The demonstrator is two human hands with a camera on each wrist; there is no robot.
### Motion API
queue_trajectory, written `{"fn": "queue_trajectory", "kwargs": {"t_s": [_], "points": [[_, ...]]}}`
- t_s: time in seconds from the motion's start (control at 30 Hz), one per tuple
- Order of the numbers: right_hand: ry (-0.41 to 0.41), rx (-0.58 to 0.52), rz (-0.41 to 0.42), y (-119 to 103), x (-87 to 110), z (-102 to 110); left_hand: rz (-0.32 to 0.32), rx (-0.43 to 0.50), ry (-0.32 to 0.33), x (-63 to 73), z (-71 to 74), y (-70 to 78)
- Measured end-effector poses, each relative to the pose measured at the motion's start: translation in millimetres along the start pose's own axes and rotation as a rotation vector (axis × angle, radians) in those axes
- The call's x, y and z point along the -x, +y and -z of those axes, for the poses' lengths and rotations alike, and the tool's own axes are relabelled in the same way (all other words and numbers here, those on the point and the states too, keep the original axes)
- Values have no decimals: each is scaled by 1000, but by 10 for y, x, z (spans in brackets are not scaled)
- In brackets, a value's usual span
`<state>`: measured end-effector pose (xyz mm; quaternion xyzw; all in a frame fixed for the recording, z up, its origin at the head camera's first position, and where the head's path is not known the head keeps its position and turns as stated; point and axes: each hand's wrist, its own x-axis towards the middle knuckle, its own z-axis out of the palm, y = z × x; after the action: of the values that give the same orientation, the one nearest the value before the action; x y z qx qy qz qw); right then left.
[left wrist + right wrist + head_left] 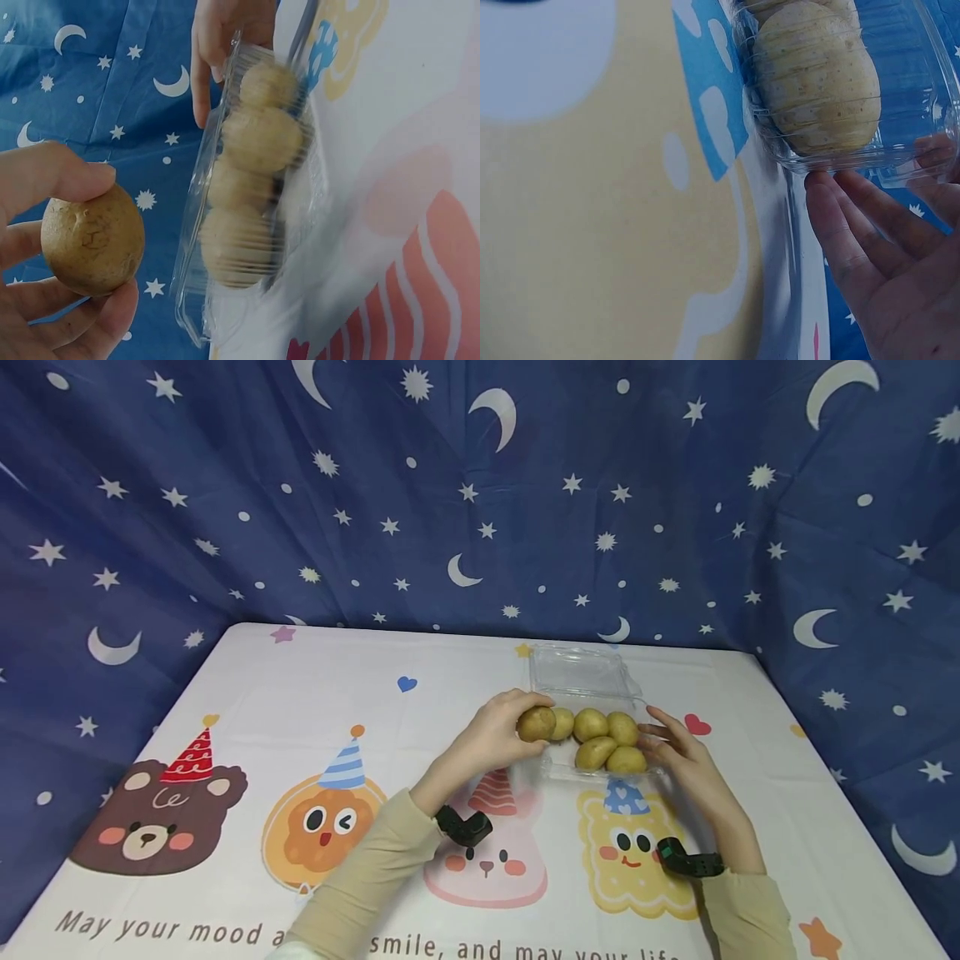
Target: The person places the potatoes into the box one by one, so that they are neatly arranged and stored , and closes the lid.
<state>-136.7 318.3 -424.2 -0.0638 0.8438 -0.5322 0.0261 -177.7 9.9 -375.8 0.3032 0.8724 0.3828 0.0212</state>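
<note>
My left hand (498,727) grips a brown-skinned potato (536,724) between thumb and fingers, at the left end of a clear plastic clamshell box (558,770). In the left wrist view the held potato (94,240) is apart from the box (191,292). Several more potatoes (591,725) lie in the box, grouped towards its right, with a gap at the front left. My right hand (678,752) rests its extended fingers against the box's right end. The right wrist view shows these fingertips (821,180) at the end wall, just below a potato (817,82).
The box's hinged lid (577,672) is folded back behind it. A white tablecloth (450,693) with cartoon figures covers the table. Behind the table hangs a dark blue curtain (375,443) with stars and moons.
</note>
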Motion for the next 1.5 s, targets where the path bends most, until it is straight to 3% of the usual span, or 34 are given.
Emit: {"fn": "queue_trajectory", "kwargs": {"t_s": [1.0, 1.5], "points": [[-6, -2, 22, -4, 3, 1, -23, -7, -92, 57, -227, 164], [-5, -11, 29, 10, -1, 0, -50, -49, -63, 54, -293, 166]]}}
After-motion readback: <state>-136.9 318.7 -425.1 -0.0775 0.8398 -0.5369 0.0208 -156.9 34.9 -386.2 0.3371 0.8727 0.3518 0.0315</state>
